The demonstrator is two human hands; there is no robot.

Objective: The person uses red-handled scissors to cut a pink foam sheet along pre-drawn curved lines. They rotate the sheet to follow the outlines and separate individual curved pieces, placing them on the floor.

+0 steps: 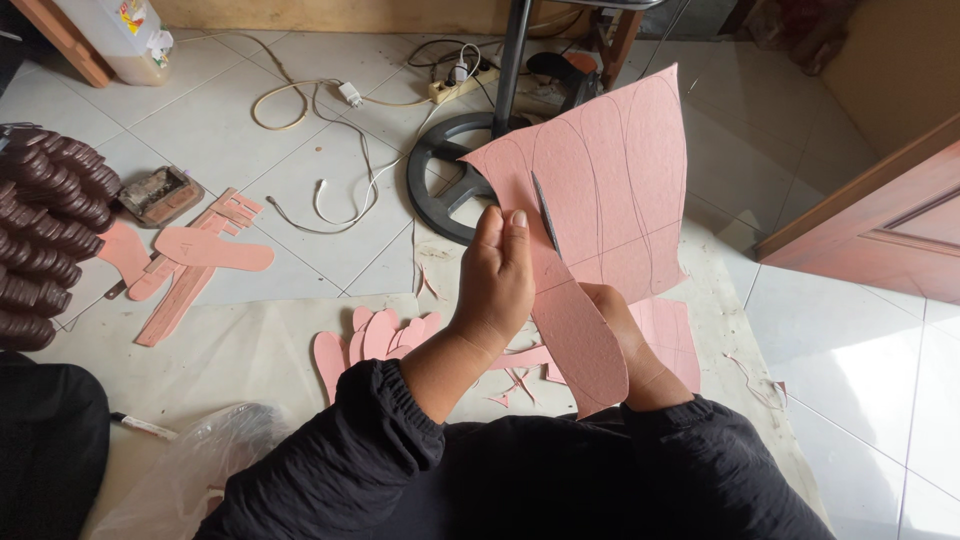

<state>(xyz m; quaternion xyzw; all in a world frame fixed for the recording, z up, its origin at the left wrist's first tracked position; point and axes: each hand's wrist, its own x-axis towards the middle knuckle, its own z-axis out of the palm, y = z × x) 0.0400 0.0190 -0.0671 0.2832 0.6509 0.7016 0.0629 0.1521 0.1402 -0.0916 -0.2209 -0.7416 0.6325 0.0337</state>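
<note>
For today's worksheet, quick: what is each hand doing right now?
Left hand: closed on the pink sheet.
Right hand: mostly hidden behind the sheet; works the scissors.

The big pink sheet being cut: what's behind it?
Behind the pink sheet show a black round stand base, its pole and white floor tiles. The base's right side and the right hand are partly covered.

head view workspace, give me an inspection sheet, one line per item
surface: pale floor tiles with a sheet spread under the work
job's things: pink sheet marked with sole outlines; scissors cutting it; cut insoles stacked on the floor
clutter: pink offcuts, brown soles, plastic bag
hands: left hand grips the sheet; right hand mostly hidden behind it
cables: white cord, power strip
surroundings: fan base, wooden door
</note>
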